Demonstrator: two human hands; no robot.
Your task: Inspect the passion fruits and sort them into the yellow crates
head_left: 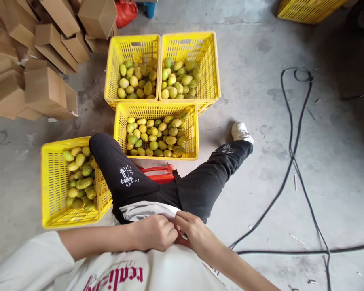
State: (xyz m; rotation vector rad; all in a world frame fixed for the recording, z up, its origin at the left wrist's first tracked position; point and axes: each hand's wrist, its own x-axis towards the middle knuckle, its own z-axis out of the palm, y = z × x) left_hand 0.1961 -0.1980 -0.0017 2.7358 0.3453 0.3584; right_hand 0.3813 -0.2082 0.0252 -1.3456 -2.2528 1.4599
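Note:
My left hand (154,233) is curled into a fist at my waist, in front of the white shirt (157,266). Pressed against it is my right hand (191,231), fingers bent and closed. A small dark, shiny bit shows between the two hands, but what they hold is hidden. Between my spread knees and just beyond them, a yellow crate (195,133) holds many oval yellow-green fruits (153,131). Another yellow crate (53,182) of such fruits (84,184) stands by my left leg. Under me, part of a red plastic seat (159,171) is visible.
Two more yellow crates, one at left (109,68) and one at right (217,68), stand behind the middle one with fruit inside. Cardboard boxes (45,89) are heaped at the upper left. A black cable (286,178) loops over the concrete floor at right.

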